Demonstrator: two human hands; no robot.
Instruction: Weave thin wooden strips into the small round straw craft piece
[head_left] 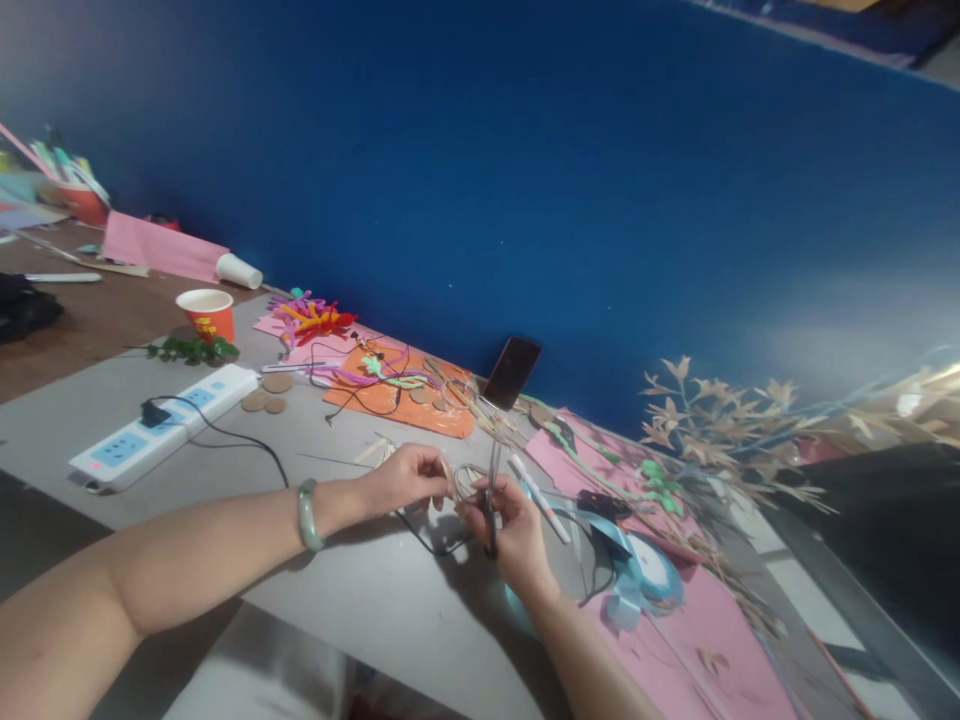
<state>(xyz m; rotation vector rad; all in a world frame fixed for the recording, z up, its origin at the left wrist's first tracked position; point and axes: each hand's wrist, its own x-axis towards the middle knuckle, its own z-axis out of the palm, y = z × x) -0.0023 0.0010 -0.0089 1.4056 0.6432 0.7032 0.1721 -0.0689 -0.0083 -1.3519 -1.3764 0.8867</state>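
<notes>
My right hand [514, 535] is closed around a pair of scissors [493, 470], their blades pointing up and away from me. Between my hands is a small pale loop of thin material [468, 481], close to the fingertips of both. My left hand [411, 480], with a pale green bangle [309, 515] on its wrist, is pinched at the loop's left side. What its fingers grip is too small to make out. Just right of the scissors lies a white pen-like stick [541, 500]. Pale thin strips [379, 452] lie behind my left hand.
A power strip [169, 425] with a black cable lies left, near a red paper cup [207, 314]. A phone [511, 372] leans against the blue wall. Blue ribbon [652, 570] lies on pink sheets at right, beside dried flowers [679, 400]. Colourful pipe cleaners [319, 320] are at the back.
</notes>
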